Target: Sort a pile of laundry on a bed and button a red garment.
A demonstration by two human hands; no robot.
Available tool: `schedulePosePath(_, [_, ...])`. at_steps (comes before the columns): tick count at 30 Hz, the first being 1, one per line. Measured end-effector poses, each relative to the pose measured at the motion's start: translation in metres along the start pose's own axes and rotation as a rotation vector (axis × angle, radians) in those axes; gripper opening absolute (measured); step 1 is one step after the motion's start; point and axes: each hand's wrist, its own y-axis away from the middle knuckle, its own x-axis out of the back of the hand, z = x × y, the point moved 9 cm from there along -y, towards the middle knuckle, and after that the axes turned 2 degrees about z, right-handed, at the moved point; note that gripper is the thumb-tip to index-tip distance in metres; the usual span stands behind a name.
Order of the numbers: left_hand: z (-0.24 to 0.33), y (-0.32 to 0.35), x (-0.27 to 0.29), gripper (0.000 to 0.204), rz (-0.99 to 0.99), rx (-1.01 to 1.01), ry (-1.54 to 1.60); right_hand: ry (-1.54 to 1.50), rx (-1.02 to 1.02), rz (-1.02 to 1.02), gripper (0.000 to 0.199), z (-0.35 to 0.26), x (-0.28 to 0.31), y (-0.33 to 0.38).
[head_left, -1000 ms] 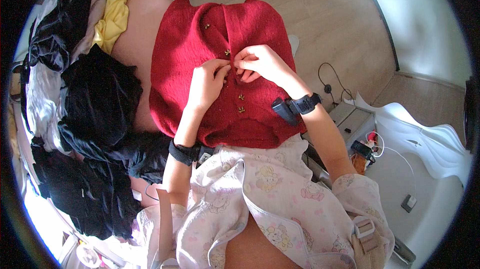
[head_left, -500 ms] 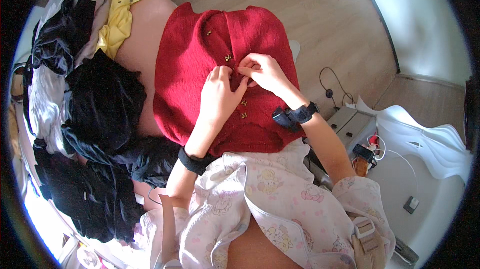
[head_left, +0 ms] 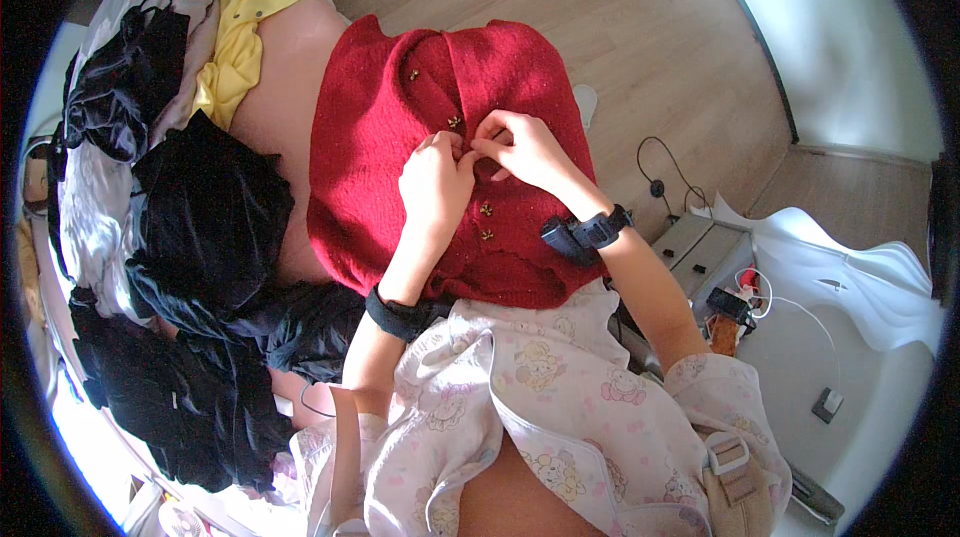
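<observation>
- The red cardigan (head_left: 365, 197) lies spread at the centre of the frame, its buttoned front running roughly down its middle
- Left hand (head_left: 437, 182): just left of the frame's centre, thumb and fingers drawn together and clamped on the cardigan's front edge
- Right hand (head_left: 520, 149): just right of the left hand, thumb and fingertips pinched on the same front edge, close beside the left hand's fingertips
- Small gold-coloured buttons (head_left: 486, 209) show above and below the hands; the exact spot between the fingertips is hidden
- A black band (head_left: 396, 316) circles the left wrist, at lower centre; another dark band (head_left: 604, 228) with a small black device (head_left: 566, 238) beside it is on the right wrist
- A pale patterned garment (head_left: 535, 369) covers the person's lap and sleeves at the lower centre
- On the left of the frame, black clothes (head_left: 210, 222) lie heaped on a pink surface (head_left: 297, 52), with a yellow cloth (head_left: 232, 62) at upper left
- Wooden floor (head_left: 630, 32) fills the upper centre and upper right
- At right, a grey drawer unit (head_left: 697, 245) stands near a white wavy-edged piece (head_left: 850, 282); a dark cable (head_left: 644, 157) lies on the floor above the unit
</observation>
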Motion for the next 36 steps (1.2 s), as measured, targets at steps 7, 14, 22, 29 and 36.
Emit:
schedulePosePath(7, [-0.001,0.0,0.003,0.024,0.078,-0.044,0.027,0.04,0.058,0.028,0.013,-0.003,0.001,0.002])
schedulePosePath(14, [0.0,0.001,0.008,0.019,0.135,-0.116,0.097,0.063,0.011,0.007,0.013,-0.001,0.008,0.002])
schedulePosePath(22, [-0.007,-0.001,0.008,0.017,0.104,-0.102,0.186,0.121,0.028,-0.052,0.013,-0.001,0.003,0.002])
schedulePosePath(29, [0.023,0.008,0.023,0.015,0.174,-0.304,0.062,0.083,0.12,0.008,0.015,-0.01,0.008,0.003])
schedulePosePath(36, [0.04,0.008,0.027,0.018,0.144,-0.449,-0.067,0.105,0.137,0.066,0.011,-0.006,0.009,-0.002])
